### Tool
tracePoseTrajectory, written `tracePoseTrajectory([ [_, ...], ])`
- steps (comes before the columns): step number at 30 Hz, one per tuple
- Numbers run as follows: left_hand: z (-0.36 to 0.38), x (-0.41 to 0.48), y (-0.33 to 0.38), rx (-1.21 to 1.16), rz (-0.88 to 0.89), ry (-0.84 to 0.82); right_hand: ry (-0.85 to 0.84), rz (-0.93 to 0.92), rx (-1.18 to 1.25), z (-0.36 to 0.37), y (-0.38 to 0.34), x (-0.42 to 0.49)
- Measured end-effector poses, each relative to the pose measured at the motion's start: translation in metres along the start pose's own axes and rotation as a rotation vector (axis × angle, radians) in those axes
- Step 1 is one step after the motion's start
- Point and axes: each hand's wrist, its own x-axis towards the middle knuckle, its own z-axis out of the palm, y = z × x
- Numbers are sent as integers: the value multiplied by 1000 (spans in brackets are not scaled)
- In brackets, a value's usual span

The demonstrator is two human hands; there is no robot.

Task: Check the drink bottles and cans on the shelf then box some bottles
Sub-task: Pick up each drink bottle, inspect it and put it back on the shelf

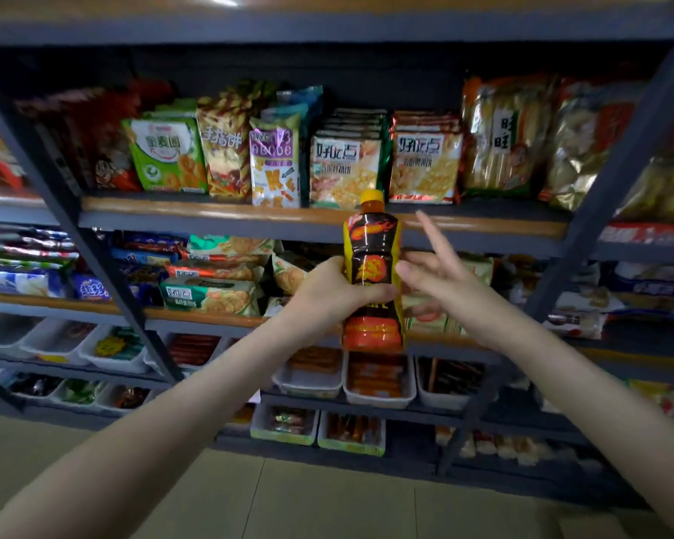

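Note:
A drink bottle (372,247) with a yellow cap and a black, orange and yellow label stands upright in front of the shelves. My left hand (327,293) grips it round the middle, fingers curled across the label. My right hand (440,278) is just to the right of the bottle, fingers spread and straight, one pointing upward; whether it touches the bottle I cannot tell.
A dark metal shelf unit (250,217) with wood-edged boards fills the view. Snack bags (347,169) stand on the upper board, biscuit packs (211,293) on the one below. White trays (378,387) of packaged sausages sit on the lower boards. Beige floor tiles (288,499) lie beneath.

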Motion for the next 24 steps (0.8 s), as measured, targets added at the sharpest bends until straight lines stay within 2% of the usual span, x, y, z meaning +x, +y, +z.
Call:
tracePoseTrajectory([
  [3, -9, 3, 49, 336, 223, 141, 59, -150, -112, -13, -42, 24],
  [5, -21, 12, 81, 446, 399, 228, 152, -274, -158, -31, -74, 41],
  [7, -43, 25, 115, 407, 568, 220, 245, -421, -196, -49, -111, 56],
  [10, -87, 54, 169, 223, 803, 108, 376, -689, -219, -70, -172, 82],
  [12, -117, 80, 199, 274, 978, 198, 432, -871, -227, -85, -204, 107],
  [14, -147, 111, 219, 447, 1115, 389, 499, -998, -279, -100, -227, 134],
  [16, -177, 146, 230, 738, 1243, 619, 550, -1003, -371, -113, -241, 159],
  [18, -201, 178, 235, 1010, 1339, 791, 568, -927, -471, -124, -244, 181],
  [21, -217, 210, 244, 1247, 1372, 819, 548, -720, -564, -139, -242, 215],
  [24, -220, 232, 254, 1334, 1396, 803, 530, -524, -470, -152, -243, 255],
])
